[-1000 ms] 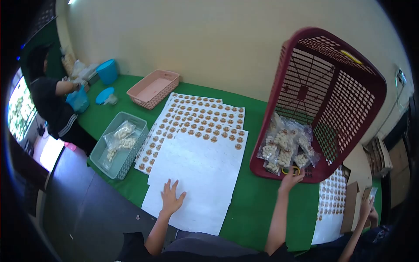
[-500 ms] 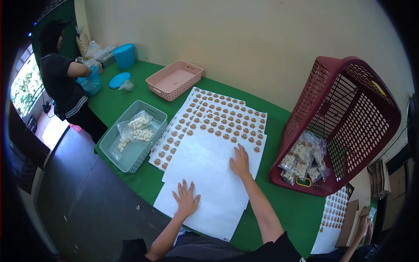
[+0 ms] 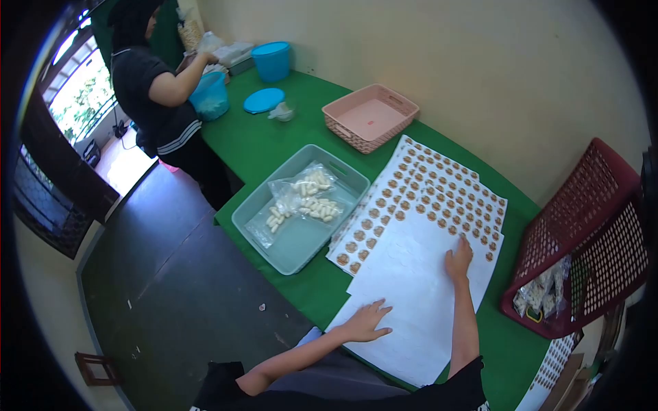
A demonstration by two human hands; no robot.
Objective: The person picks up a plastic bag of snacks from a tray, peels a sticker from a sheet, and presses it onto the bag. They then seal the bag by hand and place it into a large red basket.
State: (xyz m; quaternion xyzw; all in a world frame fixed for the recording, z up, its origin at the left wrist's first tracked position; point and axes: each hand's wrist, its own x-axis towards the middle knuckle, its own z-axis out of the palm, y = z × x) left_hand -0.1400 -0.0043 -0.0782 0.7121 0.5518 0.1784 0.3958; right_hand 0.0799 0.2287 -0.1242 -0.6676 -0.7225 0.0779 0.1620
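My left hand (image 3: 368,323) rests on the lower part of a blank white sheet (image 3: 404,274), its fingers spread and holding nothing. Further up, near the right side of the same paper, my right hand (image 3: 460,259) lies flat with its fingertips by the lowest printed rows. Beneath and beyond the white surface, overlapping sticker sheets (image 3: 439,179) show rows of round brown labels. To the left of the paper stands a pale green tray (image 3: 288,259). Clear plastic bags of whitish pieces (image 3: 312,183) lie inside it.
A pink basket (image 3: 370,122) stands behind the sheets. On the right, a tilted maroon laundry basket (image 3: 582,226) holds bagged pieces (image 3: 543,291). Further left are a blue lid (image 3: 264,101), a blue bucket (image 3: 271,63) and a co-worker (image 3: 154,89) beside another blue tub (image 3: 210,96).
My view has swung left, so the table's contents appear further right. Both hands stay on the paper. The co-worker's hand has risen from the blue tub toward the packages behind it.
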